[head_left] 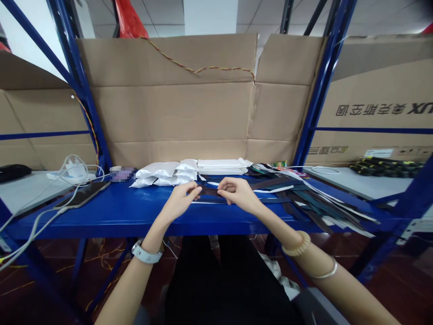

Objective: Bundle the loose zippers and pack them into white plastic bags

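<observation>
Between my two hands a short dark brown strip (209, 192) is stretched just above the blue shelf (135, 212). My left hand (184, 198) pinches its left end between thumb and fingers. At the other end, the fingers of my right hand (238, 193) are closed on the same strip. More flat strips lie under and behind the hands. A large heap of dark, green and white strips (304, 198) spreads to the right. Behind my left hand are stacked white packets (162, 171), and a pile of white flat pieces (221, 166) stands beside them.
On the left lie a phone (83, 195) with white cables and a white power strip (71, 174). Cardboard (176, 113) walls the back between blue posts (316, 90). Black-and-yellow bundled items (385, 167) rest on the right-hand table. The shelf's front edge is close to my lap.
</observation>
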### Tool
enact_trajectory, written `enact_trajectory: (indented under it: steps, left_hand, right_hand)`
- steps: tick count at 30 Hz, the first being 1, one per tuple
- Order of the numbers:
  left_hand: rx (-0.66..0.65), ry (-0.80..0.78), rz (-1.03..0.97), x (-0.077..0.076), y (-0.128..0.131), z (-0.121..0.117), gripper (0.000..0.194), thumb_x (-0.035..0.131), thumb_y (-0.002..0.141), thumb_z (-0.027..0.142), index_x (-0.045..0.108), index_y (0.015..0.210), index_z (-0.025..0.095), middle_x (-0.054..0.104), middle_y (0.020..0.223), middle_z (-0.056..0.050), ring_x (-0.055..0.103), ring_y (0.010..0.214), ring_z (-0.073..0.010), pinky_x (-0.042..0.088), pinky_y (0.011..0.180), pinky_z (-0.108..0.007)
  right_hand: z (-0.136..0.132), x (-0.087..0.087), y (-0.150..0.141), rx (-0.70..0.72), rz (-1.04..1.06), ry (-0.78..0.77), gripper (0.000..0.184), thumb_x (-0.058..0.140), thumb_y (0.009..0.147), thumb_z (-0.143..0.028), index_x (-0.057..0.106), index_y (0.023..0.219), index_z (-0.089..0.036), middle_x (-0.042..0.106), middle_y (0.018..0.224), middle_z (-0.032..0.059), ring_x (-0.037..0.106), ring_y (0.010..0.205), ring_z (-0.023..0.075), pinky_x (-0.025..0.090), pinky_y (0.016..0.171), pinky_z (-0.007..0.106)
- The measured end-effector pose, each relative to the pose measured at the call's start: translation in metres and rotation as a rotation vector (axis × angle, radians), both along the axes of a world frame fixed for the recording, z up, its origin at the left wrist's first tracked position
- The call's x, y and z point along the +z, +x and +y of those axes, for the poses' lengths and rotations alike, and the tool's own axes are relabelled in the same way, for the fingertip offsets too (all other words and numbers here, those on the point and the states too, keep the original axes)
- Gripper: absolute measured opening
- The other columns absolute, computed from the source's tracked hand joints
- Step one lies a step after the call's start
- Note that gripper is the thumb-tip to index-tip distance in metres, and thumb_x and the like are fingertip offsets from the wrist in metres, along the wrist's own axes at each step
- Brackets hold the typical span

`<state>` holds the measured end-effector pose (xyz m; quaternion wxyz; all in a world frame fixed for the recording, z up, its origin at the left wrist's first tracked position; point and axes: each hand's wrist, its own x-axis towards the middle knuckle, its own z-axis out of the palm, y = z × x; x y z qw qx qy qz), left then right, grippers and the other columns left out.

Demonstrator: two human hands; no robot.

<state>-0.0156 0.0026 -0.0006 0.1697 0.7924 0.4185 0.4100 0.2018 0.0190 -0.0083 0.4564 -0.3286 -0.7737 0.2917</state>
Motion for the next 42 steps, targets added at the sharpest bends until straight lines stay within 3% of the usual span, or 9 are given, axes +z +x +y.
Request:
enact_trajectory:
  steps: [3,8,14,19,25,28,32,36,42]
  left_hand:
    - [0.055,0.01,-0.012,-0.003,0.005,0.0,0.029,0.04,0.09,0.037,0.044,0.068,0.019,0.055,0.064,0.002,0.059,0.066,-0.0139,0.041,0.064,-0.025]
    - [0.139,0.156,0.05,-0.006,0.018,-0.005,0.03,0.036,0.093,0.035,0.044,0.069,0.019,0.054,0.065,0.001,0.053,0.064,-0.0136,0.037,0.062,-0.026]
    - [-0.051,0.213,0.173,-0.002,0.037,-0.022,0.027,0.035,0.094,0.03,0.048,0.074,0.019,0.055,0.073,0.0,0.052,0.071,-0.0137,0.038,0.067,-0.026]
    - [-0.019,0.294,0.305,-0.005,0.044,-0.027,0.024,0.037,0.094,0.027,0.053,0.076,0.02,0.056,0.077,-0.002,0.051,0.077,-0.0159,0.04,0.07,-0.028]
    - [0.103,0.459,0.488,-0.006,0.048,-0.031,0.026,0.034,0.095,0.025,0.053,0.078,0.02,0.056,0.077,-0.002,0.049,0.078,-0.0169,0.036,0.069,-0.029]
    - [0.167,0.453,0.416,-0.001,0.045,-0.034,0.026,0.033,0.095,0.027,0.052,0.079,0.02,0.056,0.077,-0.001,0.05,0.076,-0.0158,0.036,0.068,-0.027]
    - [0.336,0.425,0.205,0.019,0.015,-0.032,0.027,0.034,0.095,0.032,0.049,0.077,0.02,0.055,0.072,0.0,0.05,0.069,-0.0142,0.036,0.064,-0.026]
    - [0.554,0.473,0.056,0.037,-0.045,-0.023,0.031,0.039,0.093,0.035,0.042,0.066,0.019,0.045,0.06,0.002,0.043,0.06,-0.0121,0.032,0.059,-0.025]
    - [0.702,0.427,-0.076,0.034,-0.11,-0.003,0.032,0.041,0.09,0.036,0.043,0.063,0.018,0.046,0.057,0.003,0.044,0.057,-0.0112,0.03,0.055,-0.024]
  right_hand:
    - [-0.005,-0.007,-0.006,-0.042,0.027,0.045,0.011,0.059,0.078,-0.028,0.057,0.081,-0.017,0.06,0.066,-0.0002,0.053,0.044,0.0096,0.041,0.043,0.021]
    - [-0.029,-0.018,-0.013,-0.331,0.183,0.249,0.011,0.057,0.081,-0.029,0.059,0.082,-0.018,0.061,0.082,0.0033,0.054,0.056,0.01,0.042,0.052,0.022]
    - [-0.043,-0.037,-0.006,-0.022,0.117,-0.165,0.021,0.049,0.085,-0.033,0.061,0.091,-0.017,0.061,0.065,0.0003,0.044,0.038,0.0083,0.035,0.041,0.022]
    - [-0.035,-0.041,-0.004,0.005,0.18,-0.181,0.01,0.049,0.078,-0.024,0.056,0.077,-0.018,0.06,0.062,-0.0009,0.045,0.041,0.0086,0.036,0.044,0.021]
    - [-0.043,-0.032,-0.006,-0.201,0.017,0.092,0.017,0.044,0.076,-0.018,0.042,0.059,-0.02,0.044,0.054,-0.0042,0.042,0.05,0.0105,0.032,0.051,0.023]
    - [-0.045,-0.026,0.0,-0.336,-0.106,0.242,0.02,0.046,0.075,-0.016,0.04,0.057,-0.019,0.042,0.054,-0.0041,0.04,0.052,0.011,0.03,0.053,0.024]
    - [-0.034,-0.017,0.026,-0.557,-0.208,0.363,0.02,0.048,0.075,-0.018,0.043,0.056,-0.019,0.047,0.062,-0.0013,0.044,0.059,0.0132,0.033,0.058,0.026]
    - [-0.016,-0.006,0.071,-0.732,-0.312,0.521,0.024,0.054,0.072,-0.023,0.045,0.051,-0.019,0.053,0.077,0.0043,0.047,0.079,0.02,0.039,0.068,0.03]
    - [0.001,0.0,0.121,-0.753,-0.45,0.609,0.029,0.056,0.069,-0.023,0.041,0.045,-0.02,0.061,0.078,0.005,0.049,0.085,0.0237,0.039,0.08,0.037]
